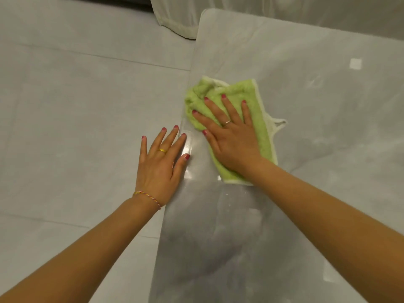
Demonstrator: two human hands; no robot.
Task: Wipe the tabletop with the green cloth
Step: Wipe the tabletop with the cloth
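Observation:
A green cloth (259, 119) with a white hem lies on the glossy grey tabletop (317, 110), bunched at its far left end near the table's left edge. My right hand (231, 136) presses flat on the cloth, fingers spread, palm covering its middle. My left hand (161, 160) rests at the table's left edge, fingers apart, with the thumb and forefinger touching the surface and the other fingers out over the floor. It holds nothing.
Pale tiled floor (76, 106) spreads to the left of the table. A white curtain (181, 20) hangs down to the floor beyond the table's far left corner. A small square of light (355, 63) reflects on the tabletop at the right.

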